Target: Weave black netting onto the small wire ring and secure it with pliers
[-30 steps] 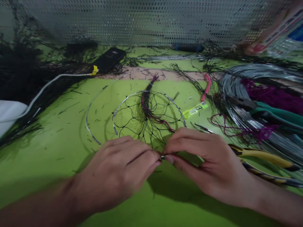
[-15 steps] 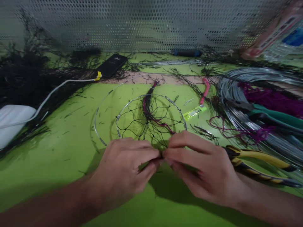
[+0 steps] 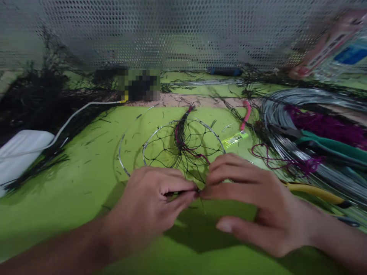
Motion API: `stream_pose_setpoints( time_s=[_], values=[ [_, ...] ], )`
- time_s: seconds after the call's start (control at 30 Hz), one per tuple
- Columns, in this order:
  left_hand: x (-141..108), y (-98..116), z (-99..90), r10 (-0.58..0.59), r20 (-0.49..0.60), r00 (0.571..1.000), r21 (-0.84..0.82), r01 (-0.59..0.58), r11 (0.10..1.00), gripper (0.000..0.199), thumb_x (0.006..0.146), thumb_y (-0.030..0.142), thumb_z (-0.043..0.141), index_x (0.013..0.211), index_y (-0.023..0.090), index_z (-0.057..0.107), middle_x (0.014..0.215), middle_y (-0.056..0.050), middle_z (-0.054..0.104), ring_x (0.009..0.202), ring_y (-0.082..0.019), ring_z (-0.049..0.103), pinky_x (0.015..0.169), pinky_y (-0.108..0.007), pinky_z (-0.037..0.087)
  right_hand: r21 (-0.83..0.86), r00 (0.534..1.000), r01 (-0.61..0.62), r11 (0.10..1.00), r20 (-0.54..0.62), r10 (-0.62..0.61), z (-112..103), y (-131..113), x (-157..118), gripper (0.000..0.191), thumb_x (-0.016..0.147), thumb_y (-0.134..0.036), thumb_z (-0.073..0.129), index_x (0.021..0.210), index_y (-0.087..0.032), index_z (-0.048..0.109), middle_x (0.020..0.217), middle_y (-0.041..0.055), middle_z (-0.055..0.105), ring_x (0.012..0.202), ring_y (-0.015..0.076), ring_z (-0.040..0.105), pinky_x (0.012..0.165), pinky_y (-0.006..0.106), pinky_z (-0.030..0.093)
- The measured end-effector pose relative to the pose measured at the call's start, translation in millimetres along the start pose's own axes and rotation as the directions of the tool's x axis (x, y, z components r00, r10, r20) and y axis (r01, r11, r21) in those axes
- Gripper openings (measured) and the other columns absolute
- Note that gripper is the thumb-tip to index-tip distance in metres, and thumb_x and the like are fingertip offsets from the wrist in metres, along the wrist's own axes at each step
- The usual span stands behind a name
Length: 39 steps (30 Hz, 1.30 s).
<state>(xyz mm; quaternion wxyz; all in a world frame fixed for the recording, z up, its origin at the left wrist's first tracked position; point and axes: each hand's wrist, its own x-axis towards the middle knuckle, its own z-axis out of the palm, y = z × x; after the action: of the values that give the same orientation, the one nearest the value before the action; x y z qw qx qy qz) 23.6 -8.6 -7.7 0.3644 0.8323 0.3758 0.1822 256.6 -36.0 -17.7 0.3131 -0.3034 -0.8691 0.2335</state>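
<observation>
A wire hoop (image 3: 215,134) with black knotted netting (image 3: 156,158) across it lies at the middle of the green surface. The netting gathers into a dark bundle of cords (image 3: 180,131) with a magenta strand in it. My left hand (image 3: 156,198) pinches the near edge of the hoop between thumb and forefinger; the exact grip point is mostly hidden. Against those fingertips rests the forefinger of my right hand (image 3: 252,202), its thumb spread away below. A thin strand end pokes down between the hands. A larger wire arc (image 3: 120,154) curves around the left side.
On the right are a big wire coil (image 3: 275,103), purple thread (image 3: 329,126), green-handled pliers (image 3: 332,145) and yellow-handled pliers (image 3: 318,191). A lime-green lighter-like piece (image 3: 235,139) lies behind my right hand. At left are a white block with cable (image 3: 28,149) and black fibres (image 3: 37,103).
My right thumb has opened away from the forefinger and dropped lower. My left hand keeps its pinch. The view has shifted slightly, and a thin strand end now shows below the fingertips.
</observation>
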Motion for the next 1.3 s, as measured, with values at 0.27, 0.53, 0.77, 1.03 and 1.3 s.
stream_pose_setpoints(
  time_s=[0.27, 0.53, 0.77, 1.03, 1.3],
  values=[
    [-2, -1, 1.6, 0.008, 0.006, 1.000, 0.125, -0.009, 0.992, 0.019, 0.095, 0.024, 0.065, 0.078, 0.026, 0.074, 0.067, 0.009, 0.067, 0.059, -0.008, 0.055, 0.059, -0.025, 0.032, 0.104, 0.887, -0.454, 0.885, 0.144, 0.438, -1, -8, 7, 0.012, 0.091, -0.032, 0.070, 0.099, -0.024, 0.064, 0.102, -0.0009, 0.063, 0.100, 0.0189, 0.056, 0.084, 0.035, 0.043],
    [-3, -3, 4.1, -0.007, 0.064, 0.998, 0.144, -0.002, 0.990, 0.027, 0.097, 0.027, 0.059, 0.073, 0.024, 0.071, 0.064, 0.007, 0.063, 0.057, -0.009, 0.054, 0.057, -0.026, 0.031, 0.126, 0.882, -0.470, 0.873, 0.107, 0.459, 7, -6, 8, 0.018, 0.082, -0.018, 0.078, 0.088, -0.024, 0.062, 0.091, -0.0074, 0.064, 0.090, 0.0141, 0.057, 0.082, 0.030, 0.040],
    [2, 2, -0.1, -0.169, 0.084, 0.982, 0.030, 0.167, 0.985, 0.032, 0.095, 0.033, 0.057, 0.067, 0.022, 0.067, 0.057, 0.007, 0.057, 0.050, -0.008, 0.047, 0.047, -0.024, 0.029, -0.129, 0.993, -0.108, 0.986, -0.059, 0.101, 15, 1, 7, 0.019, 0.095, -0.016, 0.066, 0.076, -0.016, 0.064, 0.079, 0.0013, 0.064, 0.072, 0.0142, 0.056, 0.065, 0.033, 0.039],
    [2, 10, 0.3, -0.316, 0.052, 0.947, -0.207, 0.320, 0.925, 0.011, 0.086, 0.031, 0.065, 0.080, 0.025, 0.073, 0.071, 0.007, 0.074, 0.063, -0.011, 0.066, 0.051, -0.018, 0.044, -0.527, 0.894, 0.354, 0.773, -0.052, -0.445, 12, 3, 8, 0.021, 0.082, -0.009, 0.065, 0.063, -0.016, 0.062, 0.069, 0.0079, 0.062, 0.069, 0.0228, 0.056, 0.057, 0.040, 0.044],
    [2, 13, -2.0, -0.292, 0.018, 0.956, -0.128, 0.292, 0.948, 0.009, 0.087, 0.029, 0.068, 0.080, 0.026, 0.073, 0.070, 0.009, 0.073, 0.060, -0.009, 0.063, 0.053, -0.018, 0.042, -0.147, 0.982, -0.177, 0.973, -0.085, 0.166, 17, 2, 15, 0.007, 0.083, -0.018, 0.071, 0.079, -0.017, 0.066, 0.076, -0.0010, 0.065, 0.075, 0.0156, 0.055, 0.073, 0.036, 0.039]
  ],
)
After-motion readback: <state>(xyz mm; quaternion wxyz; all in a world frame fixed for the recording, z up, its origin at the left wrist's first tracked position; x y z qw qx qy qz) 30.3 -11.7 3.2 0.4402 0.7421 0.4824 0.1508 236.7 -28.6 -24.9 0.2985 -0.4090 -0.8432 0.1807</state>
